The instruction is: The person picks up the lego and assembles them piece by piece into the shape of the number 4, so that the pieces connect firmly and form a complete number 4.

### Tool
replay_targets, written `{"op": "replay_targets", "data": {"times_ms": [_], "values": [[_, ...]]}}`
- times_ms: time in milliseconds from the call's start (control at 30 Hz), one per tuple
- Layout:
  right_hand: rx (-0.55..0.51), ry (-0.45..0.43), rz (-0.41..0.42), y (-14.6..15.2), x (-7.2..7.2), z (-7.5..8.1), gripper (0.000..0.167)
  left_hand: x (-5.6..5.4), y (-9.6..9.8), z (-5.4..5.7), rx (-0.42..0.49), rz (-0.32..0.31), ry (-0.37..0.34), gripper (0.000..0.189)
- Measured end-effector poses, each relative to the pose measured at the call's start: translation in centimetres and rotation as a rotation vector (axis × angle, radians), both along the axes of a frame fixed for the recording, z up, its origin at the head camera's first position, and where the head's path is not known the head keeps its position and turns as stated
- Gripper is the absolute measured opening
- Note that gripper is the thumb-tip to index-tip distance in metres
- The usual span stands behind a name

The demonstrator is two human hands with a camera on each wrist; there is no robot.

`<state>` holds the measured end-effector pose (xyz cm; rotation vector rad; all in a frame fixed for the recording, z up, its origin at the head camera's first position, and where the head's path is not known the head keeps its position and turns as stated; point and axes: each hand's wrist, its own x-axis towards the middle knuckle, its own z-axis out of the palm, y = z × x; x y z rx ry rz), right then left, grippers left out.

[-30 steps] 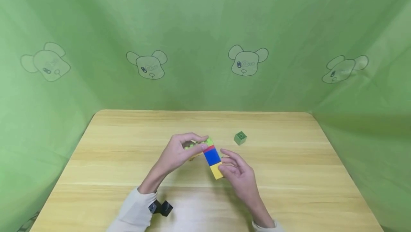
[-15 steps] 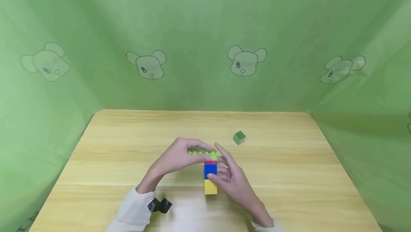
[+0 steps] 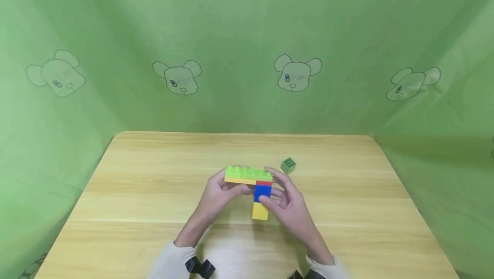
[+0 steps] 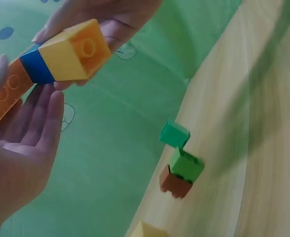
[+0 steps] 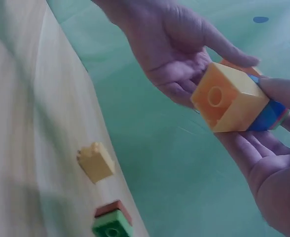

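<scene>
Both hands hold one stack of toy building bricks above the table. A lime-green row (image 3: 248,173) lies along its top over an orange brick (image 4: 12,86). Below the row's right end come a thin red layer, a blue brick (image 3: 263,192) and a yellow brick (image 3: 260,211) with a hollow underside (image 4: 89,47). My left hand (image 3: 214,195) grips the row's left part, thumb below and fingers mostly hidden behind. My right hand (image 3: 291,206) pinches the column, thumb on the blue brick and index finger by the row's right end.
A dark-green brick (image 3: 288,165) stands on the wooden table (image 3: 154,159) behind the right hand. Lower views show a green brick (image 4: 187,164) against a reddish-brown one (image 4: 176,183), and a yellow brick (image 5: 96,164). Green cloth (image 3: 239,98) surrounds the table.
The stack tilts first, then straightens, and its green row has turned into full view. My left hand has shifted from over the top to below the row; the right thumb has moved up from yellow to blue.
</scene>
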<state>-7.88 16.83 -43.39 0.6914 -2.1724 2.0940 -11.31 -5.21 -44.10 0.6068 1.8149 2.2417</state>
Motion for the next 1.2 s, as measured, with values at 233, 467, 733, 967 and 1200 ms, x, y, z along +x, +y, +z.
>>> {"op": "replay_targets", "data": {"times_ms": [233, 467, 733, 967, 1200], "values": [[0.069, -0.031, -0.015, 0.3, -0.4, 0.4, 0.068, 0.0, 0.4, 0.3, 0.062, 0.065, -0.024, 0.047], [0.100, -0.029, -0.038, 0.2, -0.6, 0.7, 0.069, -0.1, 0.4, 0.7, 0.042, 0.089, -0.008, 0.044], [0.132, -0.013, -0.048, 0.3, -0.9, -0.4, 0.072, 0.0, -0.2, 0.5, 0.057, 0.130, -0.025, 0.043], [0.361, 0.191, -0.488, 2.7, -4.4, -3.6, 0.044, 0.0, -0.6, 0.0, 0.096, 0.191, -0.064, 0.039], [0.714, 0.147, -0.553, 4.9, -7.9, -5.8, 0.059, 0.1, -0.5, 0.1, 0.162, 0.155, -0.066, 0.044]]}}
